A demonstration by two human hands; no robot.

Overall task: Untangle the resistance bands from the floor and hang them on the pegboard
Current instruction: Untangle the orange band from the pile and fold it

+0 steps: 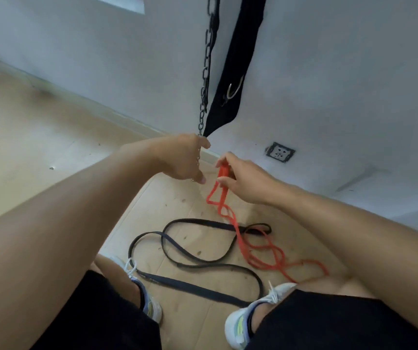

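Note:
A red resistance band (238, 238) rises from a tangle of loops on the wooden floor to my right hand (245, 181), which pinches its upper loop between thumb and fingers. Lower down, the red band crosses over a black resistance band (203, 267) that lies in wide loops on the floor between my feet. My left hand (180, 157) hovers just left of the red loop with its fingers loosely curled and nothing in them. No pegboard is in view.
A dark metal chain (206, 72) and a black belt (238, 59) with a steel ring hang down the grey wall, ending right behind my left hand. A wall socket (280, 152) sits low on the right. My white shoes (238, 324) stand by the black band.

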